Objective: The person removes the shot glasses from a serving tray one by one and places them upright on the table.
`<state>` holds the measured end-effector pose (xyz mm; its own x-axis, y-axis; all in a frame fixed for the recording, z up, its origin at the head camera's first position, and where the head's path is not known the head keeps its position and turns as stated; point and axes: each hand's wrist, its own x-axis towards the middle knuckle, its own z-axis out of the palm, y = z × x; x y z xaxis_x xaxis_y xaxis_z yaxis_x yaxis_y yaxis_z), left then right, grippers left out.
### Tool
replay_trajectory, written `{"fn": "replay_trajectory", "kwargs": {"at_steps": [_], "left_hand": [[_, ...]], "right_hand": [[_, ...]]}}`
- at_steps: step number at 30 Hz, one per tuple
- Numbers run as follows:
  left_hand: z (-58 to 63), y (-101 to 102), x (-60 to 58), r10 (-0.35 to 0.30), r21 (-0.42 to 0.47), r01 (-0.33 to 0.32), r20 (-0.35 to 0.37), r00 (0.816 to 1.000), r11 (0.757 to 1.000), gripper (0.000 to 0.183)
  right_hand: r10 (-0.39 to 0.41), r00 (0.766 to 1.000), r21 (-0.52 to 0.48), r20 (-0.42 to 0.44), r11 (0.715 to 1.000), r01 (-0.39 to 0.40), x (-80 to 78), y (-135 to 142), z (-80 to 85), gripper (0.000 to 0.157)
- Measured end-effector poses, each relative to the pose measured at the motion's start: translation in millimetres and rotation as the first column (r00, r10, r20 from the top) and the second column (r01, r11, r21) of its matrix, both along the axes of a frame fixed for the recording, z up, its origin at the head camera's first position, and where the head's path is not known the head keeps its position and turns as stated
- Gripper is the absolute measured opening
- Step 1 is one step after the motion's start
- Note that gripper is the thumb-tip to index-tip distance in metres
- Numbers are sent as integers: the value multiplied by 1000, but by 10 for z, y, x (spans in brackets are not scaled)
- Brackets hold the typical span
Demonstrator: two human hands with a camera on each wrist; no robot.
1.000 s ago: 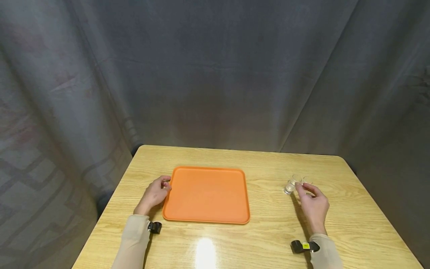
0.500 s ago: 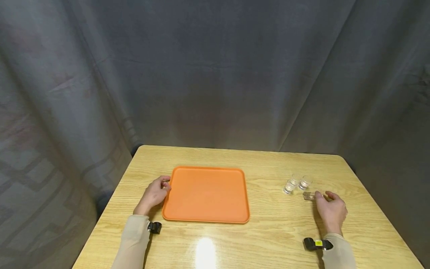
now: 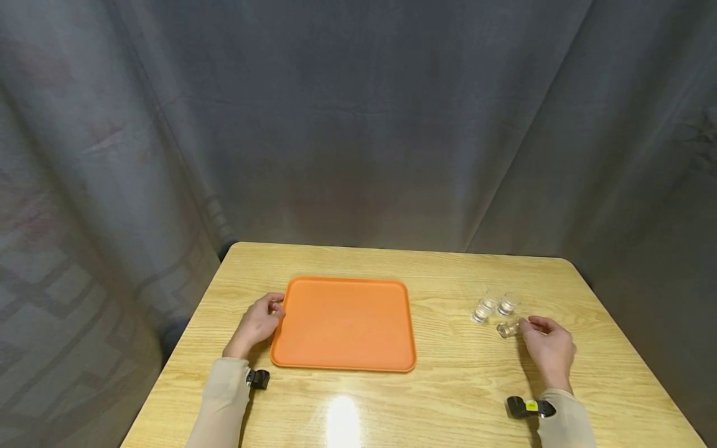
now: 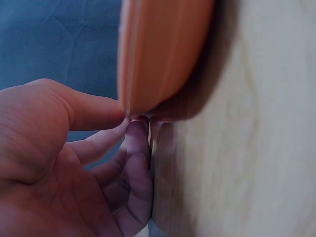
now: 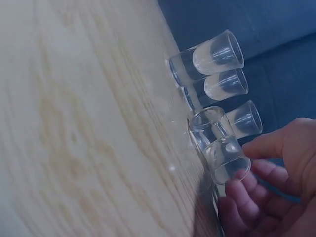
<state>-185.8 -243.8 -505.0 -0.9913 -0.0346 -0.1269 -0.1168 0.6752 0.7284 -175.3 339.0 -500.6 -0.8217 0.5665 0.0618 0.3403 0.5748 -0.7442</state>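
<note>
My left hand [image 3: 260, 322] is at the left rim of an orange tray [image 3: 344, 325]. In the left wrist view the thumb lies on the rim [image 4: 148, 54] and the fingertips are under it, pinching the edge. My right hand [image 3: 549, 348] holds a clear shot glass [image 3: 508, 328] by its mouth end, thumb and fingers about the rim. This glass [image 5: 219, 143] is tipped over, its base toward the other glasses and low over the table; whether it touches the wood I cannot tell. Just behind stand more shot glasses, one at left [image 3: 483, 310] and one at right [image 3: 508, 303].
Three upright shot glasses appear close together in the right wrist view, the tallest-looking one [image 5: 207, 58] at the top. Light wood table [image 3: 448, 392] lies between the tray and the glasses. A grey curtain [image 3: 358, 137] hangs along the table's back edge.
My right hand moved right and nearer from the group of glasses, with one glass tipped sideways in its fingers, then shifted slightly left. My left hand and the tray stayed put.
</note>
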Motion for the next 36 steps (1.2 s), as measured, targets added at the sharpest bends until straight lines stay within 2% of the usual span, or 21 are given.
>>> {"fn": "replay_trajectory", "kwargs": {"at_steps": [8,14,19,24,28,32,36], "left_hand": [[3,-10,-9,9,0,-9,4,1000,1000,42],[-5,-12,-10,12,-2,-12,11,1000,1000,43],[-8,7,-12,6,-1,-6,7,1000,1000,43],[-2,29,-20,6,1,-6,6,1000,1000,43],[3,30,-25,0,6,0,7,1000,1000,43],[1,-22,0,-14,1,14,8,1000,1000,43],[74,-99,70,-28,-47,28,-6,1000,999,45]], "right_hand": [[42,996,-55,-78,997,-47,9,-81,13,32],[101,977,14,-187,995,-100,19,-225,28,18],[134,965,24,-225,991,-132,10,-282,4,13],[121,966,30,-227,993,-118,22,-267,1,17],[58,962,-14,-266,998,-64,54,-240,56,24],[-4,947,-72,-320,997,-20,78,-241,159,29],[18,935,-72,-354,996,-47,99,-285,333,33]]}}
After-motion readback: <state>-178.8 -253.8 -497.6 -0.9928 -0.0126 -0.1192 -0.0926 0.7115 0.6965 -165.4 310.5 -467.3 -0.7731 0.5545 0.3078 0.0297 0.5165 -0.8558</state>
